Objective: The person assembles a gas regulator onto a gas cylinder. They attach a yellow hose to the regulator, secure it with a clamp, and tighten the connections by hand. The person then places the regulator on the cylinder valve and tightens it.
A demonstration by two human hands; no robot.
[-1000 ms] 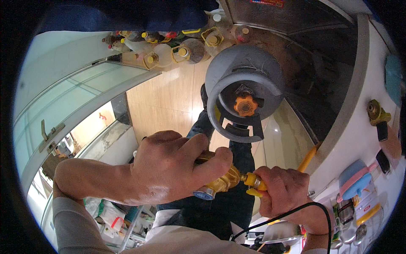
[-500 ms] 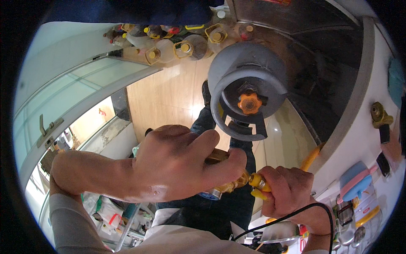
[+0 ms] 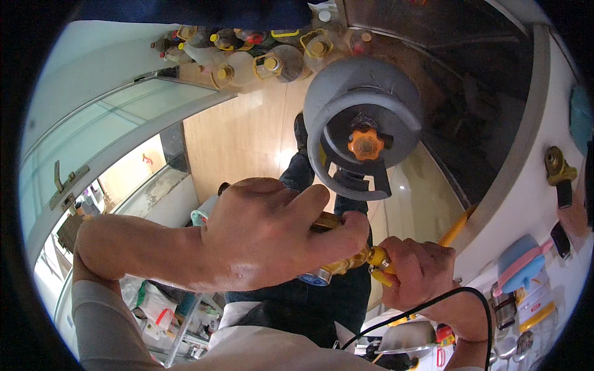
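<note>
My left hand (image 3: 272, 238) is closed around a brass gas regulator (image 3: 341, 267), whose round blue-faced gauge (image 3: 317, 277) shows below the fingers. My right hand (image 3: 421, 269) grips a yellow gas hose (image 3: 458, 227) close to its end. Hose end and brass outlet meet between the hands; how far one sits on the other is hidden by my fingers. A yellow clamp tab (image 3: 380, 277) sticks out beside my right fingers. Beyond both hands a grey gas cylinder (image 3: 362, 77) stands upright on the floor, with an orange valve knob (image 3: 365, 145) inside its collar.
Several oil bottles (image 3: 288, 62) with yellow handles stand along the far wall. On the white counter (image 3: 526, 185) at right lie another brass valve fitting (image 3: 557, 166) and a blue-and-pink brush-like thing (image 3: 521, 263). A glass door (image 3: 124, 117) is at left. A black cable (image 3: 427, 312) crosses my right forearm.
The regulator in my left hand has shifted slightly right, towards my right hand, and its gauge shows more. Less of the hose end is visible between the hands.
</note>
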